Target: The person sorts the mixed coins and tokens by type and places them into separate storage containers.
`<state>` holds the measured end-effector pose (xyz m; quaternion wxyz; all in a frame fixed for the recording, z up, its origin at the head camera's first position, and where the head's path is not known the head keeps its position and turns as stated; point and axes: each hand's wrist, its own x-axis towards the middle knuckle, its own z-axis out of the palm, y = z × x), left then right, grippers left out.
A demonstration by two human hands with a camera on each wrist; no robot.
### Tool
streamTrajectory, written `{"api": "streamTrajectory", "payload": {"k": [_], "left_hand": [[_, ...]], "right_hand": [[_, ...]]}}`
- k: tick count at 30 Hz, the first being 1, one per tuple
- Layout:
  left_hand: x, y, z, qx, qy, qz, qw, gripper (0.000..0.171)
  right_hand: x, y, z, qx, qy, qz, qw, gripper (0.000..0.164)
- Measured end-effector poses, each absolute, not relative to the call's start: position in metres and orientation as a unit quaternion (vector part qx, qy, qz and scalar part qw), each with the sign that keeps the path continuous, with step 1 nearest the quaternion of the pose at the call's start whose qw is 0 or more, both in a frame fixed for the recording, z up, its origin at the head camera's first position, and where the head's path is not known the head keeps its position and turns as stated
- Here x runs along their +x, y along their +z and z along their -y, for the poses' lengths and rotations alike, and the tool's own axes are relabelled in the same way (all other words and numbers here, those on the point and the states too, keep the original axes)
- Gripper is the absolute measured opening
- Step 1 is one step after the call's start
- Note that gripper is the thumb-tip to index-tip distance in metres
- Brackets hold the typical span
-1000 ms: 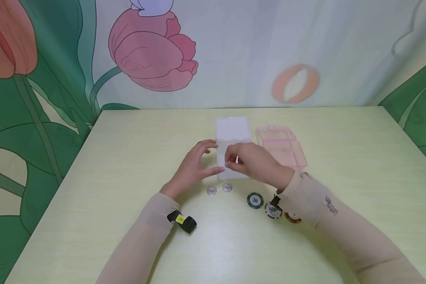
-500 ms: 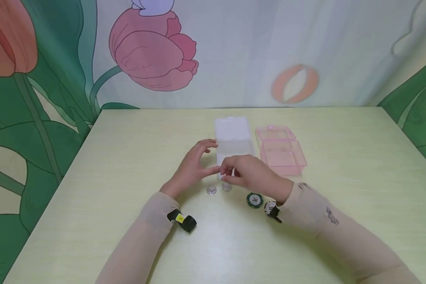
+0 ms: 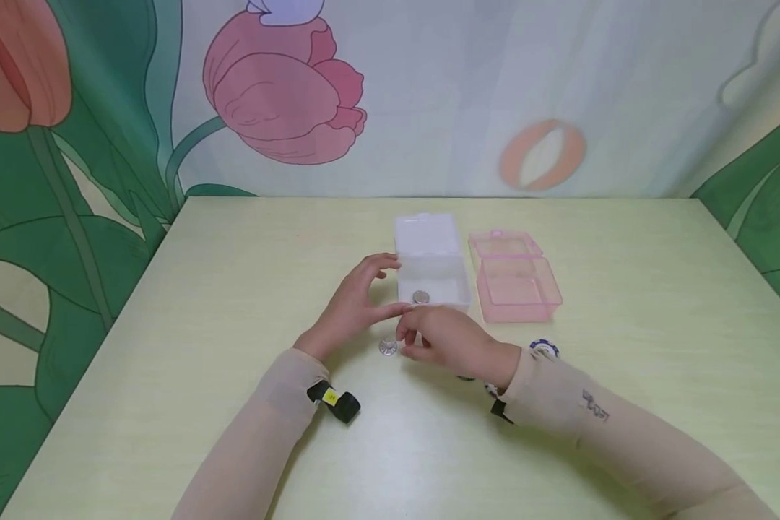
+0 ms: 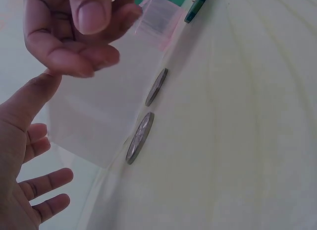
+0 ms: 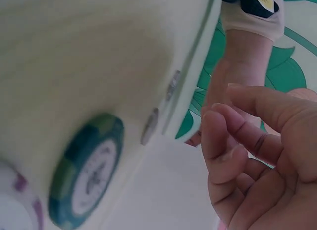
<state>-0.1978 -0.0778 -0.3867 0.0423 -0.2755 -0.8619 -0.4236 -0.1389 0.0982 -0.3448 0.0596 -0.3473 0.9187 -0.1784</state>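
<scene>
My left hand (image 3: 354,303) rests against the left side of the open white plastic box (image 3: 429,278), fingers at the side and thumb stretched to the front corner. One silver coin (image 3: 420,297) lies inside it, near the front wall. My right hand (image 3: 458,336) hovers just in front of the box, above two silver coins on the table. Its fingers (image 5: 220,128) are loosely bent, with nothing seen between them. The left coin (image 3: 388,347) is in plain sight; the other coin (image 4: 156,87) is mostly hidden by my right hand in the head view.
An open pink box (image 3: 518,289) stands right of the white one. A green-edged poker chip (image 5: 88,170), a white chip (image 5: 17,200) and a blue-and-white chip (image 3: 544,348) lie on the table (image 3: 247,260). My right arm partly covers the chips in the head view.
My right hand has moved toward me, from over the white box to the coins in front. The coin inside the box has come into view. My left hand has stayed in place.
</scene>
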Motion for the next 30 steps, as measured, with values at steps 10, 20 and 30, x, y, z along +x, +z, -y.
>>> {"api": "streamTrajectory", "payload": {"k": [10, 20, 30], "left_hand": [[-0.198, -0.384, 0.077, -0.275, -0.420, 0.864, 0.043, 0.061], [-0.200, -0.386, 0.078, -0.275, -0.379, 0.882, 0.062, 0.060], [-0.199, -0.385, 0.079, -0.276, -0.377, 0.882, 0.065, 0.055]], "right_hand": [[-0.138, -0.354, -0.093, -0.354, -0.159, -0.920, 0.047, 0.013], [-0.137, -0.358, -0.089, -0.344, -0.139, -0.928, 0.038, 0.015], [-0.139, -0.360, -0.088, -0.348, -0.129, -0.928, 0.031, 0.017]]}}
